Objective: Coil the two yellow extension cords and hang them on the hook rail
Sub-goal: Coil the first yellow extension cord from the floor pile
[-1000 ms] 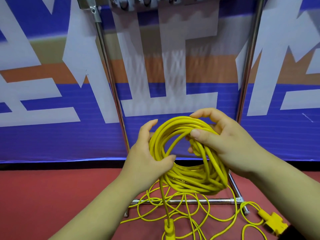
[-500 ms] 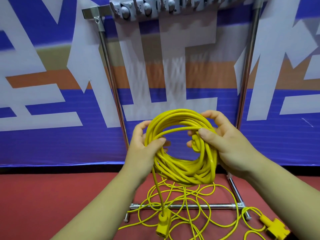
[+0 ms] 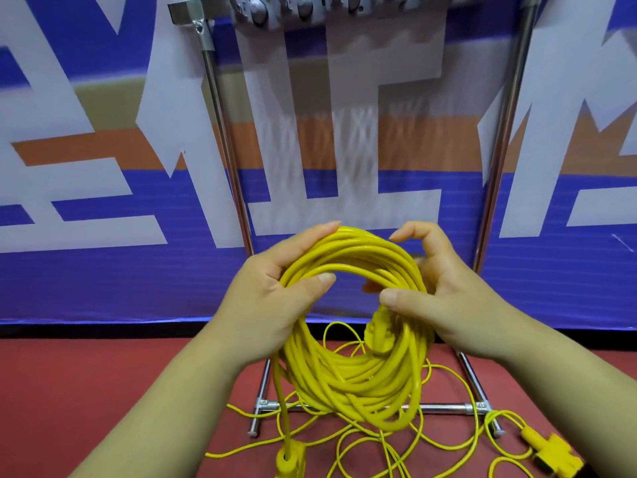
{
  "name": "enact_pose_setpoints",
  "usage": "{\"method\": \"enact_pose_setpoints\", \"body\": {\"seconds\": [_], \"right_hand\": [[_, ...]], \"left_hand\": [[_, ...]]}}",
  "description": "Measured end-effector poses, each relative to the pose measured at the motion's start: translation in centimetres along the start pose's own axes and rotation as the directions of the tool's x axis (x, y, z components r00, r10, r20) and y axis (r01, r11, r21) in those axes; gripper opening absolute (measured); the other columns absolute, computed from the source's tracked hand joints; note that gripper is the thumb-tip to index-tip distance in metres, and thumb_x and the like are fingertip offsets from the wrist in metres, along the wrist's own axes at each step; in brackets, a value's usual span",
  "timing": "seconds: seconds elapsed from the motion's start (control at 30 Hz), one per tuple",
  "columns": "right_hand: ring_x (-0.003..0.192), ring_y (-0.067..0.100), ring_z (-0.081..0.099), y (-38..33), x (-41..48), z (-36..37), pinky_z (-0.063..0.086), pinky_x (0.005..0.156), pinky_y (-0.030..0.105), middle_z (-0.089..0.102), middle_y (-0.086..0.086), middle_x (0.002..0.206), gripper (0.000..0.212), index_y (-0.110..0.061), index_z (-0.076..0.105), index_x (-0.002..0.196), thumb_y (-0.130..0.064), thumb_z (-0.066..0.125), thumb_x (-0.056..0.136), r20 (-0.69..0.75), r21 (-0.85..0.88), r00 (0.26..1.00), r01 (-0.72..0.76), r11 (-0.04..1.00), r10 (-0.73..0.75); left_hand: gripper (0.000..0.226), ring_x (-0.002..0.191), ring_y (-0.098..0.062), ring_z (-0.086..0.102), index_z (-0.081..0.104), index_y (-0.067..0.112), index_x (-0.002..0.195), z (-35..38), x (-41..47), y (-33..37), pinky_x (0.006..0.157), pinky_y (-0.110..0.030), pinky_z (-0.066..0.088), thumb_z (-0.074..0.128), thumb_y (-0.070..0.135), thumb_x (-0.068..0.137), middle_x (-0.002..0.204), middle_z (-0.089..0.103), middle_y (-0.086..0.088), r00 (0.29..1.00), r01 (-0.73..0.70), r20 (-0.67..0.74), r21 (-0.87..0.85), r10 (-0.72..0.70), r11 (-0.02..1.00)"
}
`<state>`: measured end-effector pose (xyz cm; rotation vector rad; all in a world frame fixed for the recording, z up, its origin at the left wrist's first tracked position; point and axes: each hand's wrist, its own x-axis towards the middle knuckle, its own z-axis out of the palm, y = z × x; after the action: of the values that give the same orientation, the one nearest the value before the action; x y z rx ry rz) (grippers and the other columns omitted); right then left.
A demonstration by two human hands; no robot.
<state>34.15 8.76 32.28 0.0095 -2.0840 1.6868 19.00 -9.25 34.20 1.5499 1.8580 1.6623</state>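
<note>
1. A large banner (image 3: pixel 86 288) in blue, white and orange is filling the whole background, standing upright behind everything else.
2. A red floor (image 3: pixel 86 391) is stretching out below the banner's lower edge.
3. A metal rack (image 3: pixel 224 132) is standing on the floor in front of the banner. Its two uprights are rising to the hook rail (image 3: pixel 300 8) at the top edge of the view, and its base bar is lying across the floor.
4. The coiled cord (image 3: pixel 344 377), a thick yellow bundle of many loops, is hanging in the air between the two hands, in front of the rack and well below the rail.
5. The left hand (image 3: pixel 269 294) is gripping the coil's upper left. Its fingers are curling behind the loops and its thumb is pressing across the front.
6. The right hand (image 3: pixel 458 298) is holding the coil's upper right. The thumb is pressing on the front strands, the forefinger is arching over the top, and the other fingers are curling behind.
7. The loose cord (image 3: pixel 444 439) is lying in tangled yellow loops on the floor, crossing the base bar.
8. A yellow socket block (image 3: pixel 555 457) is lying on the floor at the lower right.
9. A yellow connector (image 3: pixel 379 336) is hanging inside the coil, just under the right thumb.
10. A yellow plug (image 3: pixel 291 458) is dangling on a strand dropping from the coil's left side, at the bottom edge of the view.
</note>
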Motion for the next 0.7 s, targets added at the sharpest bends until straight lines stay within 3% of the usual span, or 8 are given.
{"method": "enact_pose_setpoints", "body": {"seconds": [0.03, 0.1, 0.2, 0.27, 0.4, 0.53, 0.7], "right_hand": [[0.096, 0.05, 0.065, 0.0, 0.1, 0.2, 0.055, 0.075, 0.06, 0.067, 0.024, 0.102, 0.053, -0.043, 0.042, 0.114, -0.026, 0.077, 0.078, 0.008, -0.031, 1.0, 0.007, 0.999, -0.007], [0.093, 0.05, 0.065, 0.0, 0.3, 0.6, 0.055, 0.075, 0.059, 0.067, 0.023, 0.101, 0.054, -0.042, 0.042, 0.116, -0.019, 0.077, 0.081, 0.019, -0.063, 1.0, 0.016, 0.998, -0.015], [0.076, 0.04, 0.071, 0.0, 0.5, 0.9, 0.06, 0.066, 0.049, 0.068, 0.025, 0.091, 0.055, -0.03, 0.04, 0.121, -0.012, 0.076, 0.084, -0.001, 0.024, 1.0, 0.004, 1.0, -0.004], [0.065, 0.027, 0.07, -0.2, 0.6, 1.3, 0.058, 0.059, 0.037, 0.068, 0.015, 0.079, 0.052, -0.026, 0.041, 0.123, -0.013, 0.07, 0.081, -0.025, 0.058, 1.0, -0.008, 0.998, 0.01], [0.056, 0.021, 0.06, -0.3, 0.8, 1.6, 0.053, 0.053, 0.035, 0.061, 0.002, 0.066, 0.045, -0.027, 0.045, 0.122, -0.002, 0.064, 0.09, -0.07, 0.055, 0.998, -0.005, 0.998, 0.008], [0.054, 0.021, 0.053, -0.3, 1.1, 1.6, 0.05, 0.051, 0.035, 0.056, 0.005, 0.06, 0.042, -0.024, 0.047, 0.119, 0.004, 0.062, 0.091, -0.128, 0.07, 0.992, -0.007, 0.998, 0.016], [0.05, 0.024, 0.052, -0.8, 1.5, 0.6, 0.049, 0.055, 0.041, 0.053, 0.015, 0.066, 0.036, -0.029, 0.051, 0.109, 0.002, 0.061, 0.093, -0.239, 0.173, 0.971, 0.017, 0.985, 0.025]], "left_hand": [[0.054, 0.1, 0.003, 0.066, 0.057, 0.029, 0.133, 0.2, -0.1, 0.1, 0.087, -0.011, 0.046, 0.062, -0.005, 0.092, 0.113, 0.073, 0.021, 1.0, 0.008, 0.019, 0.016, -0.008, 1.0], [0.054, 0.104, 0.007, 0.065, 0.056, 0.029, 0.135, 0.5, -0.2, 0.3, 0.088, -0.009, 0.044, 0.063, -0.003, 0.092, 0.118, 0.071, 0.022, 0.999, 0.021, 0.028, 0.047, -0.023, 0.999], [0.056, 0.079, 0.012, 0.062, 0.055, 0.034, 0.138, 0.3, 0.0, 0.0, 0.077, -0.006, 0.043, 0.066, 0.004, 0.093, 0.088, 0.071, 0.027, 0.998, 0.056, -0.011, 0.082, -0.055, 0.995], [0.058, 0.07, 0.01, 0.058, 0.054, 0.038, 0.14, 0.1, 0.1, -0.2, 0.073, -0.008, 0.042, 0.071, 0.011, 0.091, 0.077, 0.068, 0.025, 0.997, 0.072, -0.039, 0.096, -0.069, 0.993], [0.072, 0.06, -0.014, 0.06, 0.049, 0.047, 0.14, -0.1, 0.3, -0.6, 0.062, -0.027, 0.051, 0.076, 0.027, 0.076, 0.069, 0.065, 0.005, 0.981, 0.176, -0.074, -0.056, -0.18, 0.983], [0.079, 0.066, -0.021, 0.067, 0.05, 0.035, 0.14, 0.5, 0.6, -1.9, 0.061, -0.031, 0.053, 0.08, 0.02, 0.069, 0.082, 0.072, -0.003, 0.958, 0.268, -0.031, -0.27, -0.286, 0.925], [0.091, 0.094, -0.031, 0.07, 0.045, 0.025, 0.143, 0.2, 0.0, -4.0, 0.079, -0.04, 0.057, 0.084, 0.019, 0.061, 0.103, 0.072, -0.016, 0.942, 0.336, 0.149, -0.381, -0.301, 0.862]]}}
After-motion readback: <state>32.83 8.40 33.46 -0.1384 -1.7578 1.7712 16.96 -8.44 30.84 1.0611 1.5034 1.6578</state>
